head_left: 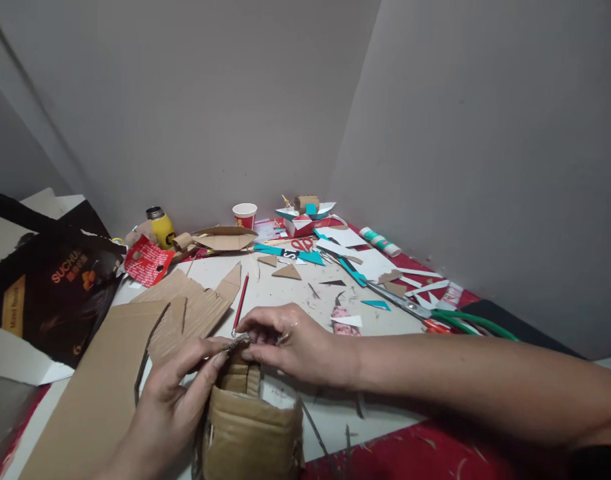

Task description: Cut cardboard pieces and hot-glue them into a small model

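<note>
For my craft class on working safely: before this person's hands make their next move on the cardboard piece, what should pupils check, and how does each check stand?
1. Both hands on the work: left hand and right hand pinch the top edge of the cardboard model. Ok.
2. Scissors away from the hands, lying right of them. Ok.
3. Scissor blades shut: cannot tell.
4. Red pencil within reach, beside the cardboard sheet. Ok.
5. Table tidy: littered with paper scraps. Not ok.
6. Glue stick capped: cannot tell.

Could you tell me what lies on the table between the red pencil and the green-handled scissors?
In the head view, small paper scraps and dark slivers lie between red pencil and scissors.
</note>
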Demonstrator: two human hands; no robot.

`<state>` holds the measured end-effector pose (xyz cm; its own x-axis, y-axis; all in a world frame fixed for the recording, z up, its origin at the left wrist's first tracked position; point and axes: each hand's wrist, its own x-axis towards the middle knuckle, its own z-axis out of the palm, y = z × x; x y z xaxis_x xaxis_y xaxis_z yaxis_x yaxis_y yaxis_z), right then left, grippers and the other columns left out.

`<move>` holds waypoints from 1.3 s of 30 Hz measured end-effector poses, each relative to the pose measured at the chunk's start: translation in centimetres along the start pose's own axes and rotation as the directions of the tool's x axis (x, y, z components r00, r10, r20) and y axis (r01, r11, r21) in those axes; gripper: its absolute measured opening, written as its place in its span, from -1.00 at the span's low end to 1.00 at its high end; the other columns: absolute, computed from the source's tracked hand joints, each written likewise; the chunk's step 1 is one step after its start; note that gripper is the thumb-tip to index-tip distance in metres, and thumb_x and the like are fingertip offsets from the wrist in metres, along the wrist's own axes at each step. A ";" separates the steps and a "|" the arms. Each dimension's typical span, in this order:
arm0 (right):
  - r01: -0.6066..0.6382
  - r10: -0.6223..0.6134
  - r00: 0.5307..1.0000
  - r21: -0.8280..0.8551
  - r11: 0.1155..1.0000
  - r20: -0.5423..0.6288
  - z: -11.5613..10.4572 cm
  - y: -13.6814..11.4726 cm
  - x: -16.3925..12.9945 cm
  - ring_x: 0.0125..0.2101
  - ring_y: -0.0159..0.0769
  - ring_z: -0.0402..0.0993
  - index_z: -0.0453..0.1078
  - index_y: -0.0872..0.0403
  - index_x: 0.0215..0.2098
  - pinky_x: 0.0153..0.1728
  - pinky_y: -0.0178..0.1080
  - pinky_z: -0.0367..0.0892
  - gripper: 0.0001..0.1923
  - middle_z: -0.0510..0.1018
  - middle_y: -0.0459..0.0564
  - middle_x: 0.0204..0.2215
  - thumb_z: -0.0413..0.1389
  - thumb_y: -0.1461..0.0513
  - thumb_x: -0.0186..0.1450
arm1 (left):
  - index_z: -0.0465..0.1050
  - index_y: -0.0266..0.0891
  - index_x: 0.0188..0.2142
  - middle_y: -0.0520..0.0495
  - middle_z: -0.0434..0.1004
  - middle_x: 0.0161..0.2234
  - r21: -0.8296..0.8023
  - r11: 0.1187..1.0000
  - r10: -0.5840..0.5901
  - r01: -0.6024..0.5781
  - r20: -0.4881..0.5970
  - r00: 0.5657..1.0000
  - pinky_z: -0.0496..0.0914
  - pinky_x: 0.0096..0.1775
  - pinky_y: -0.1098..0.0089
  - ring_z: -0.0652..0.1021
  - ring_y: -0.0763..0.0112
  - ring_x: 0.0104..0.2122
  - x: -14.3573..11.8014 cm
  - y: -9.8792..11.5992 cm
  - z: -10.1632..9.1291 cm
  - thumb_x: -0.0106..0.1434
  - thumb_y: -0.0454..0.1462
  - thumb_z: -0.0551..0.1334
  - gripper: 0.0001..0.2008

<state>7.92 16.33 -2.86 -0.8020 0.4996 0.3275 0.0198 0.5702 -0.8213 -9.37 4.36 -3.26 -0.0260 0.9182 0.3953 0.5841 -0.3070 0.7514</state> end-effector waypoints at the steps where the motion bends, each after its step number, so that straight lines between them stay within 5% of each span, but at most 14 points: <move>1: -0.016 0.015 1.000 0.004 1.000 0.004 0.0 -0.1 -0.1 -0.55 -0.50 0.34 0.45 0.18 -0.32 -0.49 -0.46 0.29 -0.89 0.45 -0.15 -0.56 0.22 0.38 0.14 | 0.49 -0.04 -0.15 0.06 0.61 -0.20 0.005 1.000 0.016 -0.016 -0.011 1.000 0.44 -0.20 0.52 0.59 0.46 -0.23 -0.1 -0.1 0.1 0.30 -0.35 0.16 -0.79; 7: 0.066 -0.062 0.997 -0.097 0.993 0.052 0.0 -0.4 -0.3 -0.47 -0.43 0.42 0.50 0.18 -0.37 -0.41 -0.41 0.31 -0.94 0.54 -0.05 -0.49 0.17 0.39 0.18 | 0.49 -0.07 -0.17 0.06 0.60 -0.25 -0.013 1.000 -0.007 0.006 -0.022 1.000 0.44 -0.24 0.51 0.58 0.44 -0.28 -0.5 -0.4 0.3 0.29 -0.36 0.16 -0.81; 11: 0.098 -0.094 0.994 -0.071 0.993 0.054 0.1 -0.3 -0.2 -0.42 -0.39 0.47 0.52 0.18 -0.34 -0.36 -0.40 0.35 -0.89 0.56 -0.01 -0.47 0.15 0.40 0.19 | 0.48 -0.14 -0.29 0.05 0.56 -0.38 -0.030 0.980 -0.199 0.198 -0.058 0.978 0.42 -0.33 0.51 0.55 0.44 -0.38 -0.3 0.2 0.5 0.29 -0.26 0.18 -0.90; 15: 0.139 -0.135 0.989 -0.077 0.987 0.054 0.1 -0.2 -0.3 -0.43 -0.41 0.45 0.53 0.15 -0.33 -0.37 -0.40 0.34 -0.88 0.56 -0.03 -0.46 0.15 0.39 0.20 | 0.48 -0.14 -0.21 0.01 0.60 -0.30 -0.111 0.936 -0.345 0.335 -0.083 0.935 0.45 -0.31 0.47 0.58 0.38 -0.34 -0.5 0.4 0.7 0.27 -0.18 0.19 -0.85; 22: -0.124 0.122 0.991 0.038 0.992 0.050 0.5 -0.4 -0.3 -0.50 -0.44 0.40 0.50 0.19 -0.23 -0.43 -0.42 0.34 -0.77 0.51 -0.10 -0.51 0.20 0.40 0.12 | 0.55 -0.06 -0.21 0.04 0.65 -0.25 0.038 0.992 -0.114 0.118 -0.098 0.989 0.44 -0.21 0.48 0.61 0.39 -0.29 -0.8 0.3 0.6 0.25 -0.29 0.22 -0.84; 29: -0.014 0.027 0.994 -0.116 0.993 0.108 1.1 -0.6 -0.6 -0.48 -0.42 0.39 0.49 0.17 -0.29 -0.39 -0.40 0.29 -0.80 0.53 -0.06 -0.47 0.11 0.42 0.13 | 0.59 -0.13 -0.28 0.00 0.66 -0.32 -0.023 0.977 -0.212 0.211 -0.051 0.976 0.44 -0.28 0.48 0.61 0.36 -0.35 -0.2 0.5 0.6 0.22 -0.27 0.25 -0.87; 33: -0.075 0.082 0.989 -0.066 0.995 0.120 1.1 -0.8 -0.5 -0.60 -0.49 0.21 0.43 0.18 -0.47 -0.56 -0.44 0.15 -0.90 0.35 -0.17 -0.64 0.08 0.40 0.13 | 0.60 -0.17 -0.26 0.02 0.62 -0.42 -0.208 0.896 -0.387 0.393 0.067 0.919 0.39 -0.37 0.49 0.55 0.40 -0.42 0.2 0.6 1.0 0.21 -0.19 0.26 -0.82; 39: -0.281 0.274 0.960 0.195 0.940 0.060 0.0 -1.2 1.2 -0.59 -0.51 0.17 0.36 0.15 -0.57 -0.55 -0.44 0.11 -0.91 0.30 -0.22 -0.66 0.09 0.40 0.05 | 0.55 -0.22 -0.12 -0.07 0.65 -0.30 -0.556 0.609 -0.612 0.566 0.126 0.781 0.42 -0.26 0.45 0.58 0.34 -0.29 1.0 0.3 0.3 0.20 -0.03 0.25 -0.62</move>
<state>6.97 16.22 -1.48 -0.8000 0.5969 0.0611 0.1275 0.2687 -0.9547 -9.03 5.22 -2.82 -0.2757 0.9364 -0.2172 -0.1101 0.1937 0.9749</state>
